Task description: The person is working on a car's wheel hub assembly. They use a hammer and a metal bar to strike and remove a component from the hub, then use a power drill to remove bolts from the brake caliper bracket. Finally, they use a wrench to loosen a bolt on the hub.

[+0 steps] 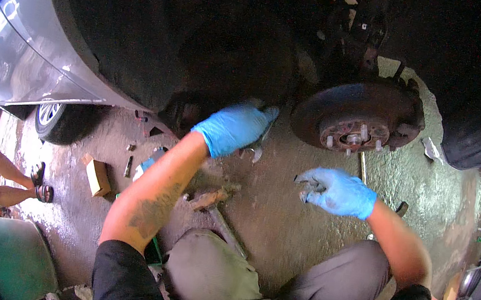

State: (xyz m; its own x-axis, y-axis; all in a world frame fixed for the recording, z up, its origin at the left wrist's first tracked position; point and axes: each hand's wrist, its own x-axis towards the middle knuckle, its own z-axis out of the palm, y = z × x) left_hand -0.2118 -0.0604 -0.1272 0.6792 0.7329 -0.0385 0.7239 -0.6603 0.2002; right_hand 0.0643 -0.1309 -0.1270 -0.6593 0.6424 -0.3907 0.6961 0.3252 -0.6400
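Note:
My left hand (236, 130), in a blue glove, reaches into the wheel well beside the brake disc (342, 112). Its fingers are blurred and wrapped round what looks like a metal wrench (256, 153), whose jaw end shows below the hand. My right hand (341, 192), gloved in blue with dark grime on the fingertips, hovers below the disc and apart from it. Its fingers curl toward the thumb; anything small between them is too unclear to name. The rusty disc sits on its hub, with bare wheel studs facing me.
A hammer-like tool (227, 230) lies on the wet floor by my knee. Farther left are a small cardboard box (97, 177), a socket-like piece (128, 166) and a car wheel (57, 120). Another person's sandalled feet (43, 192) stand at far left, above a green panel (11, 250).

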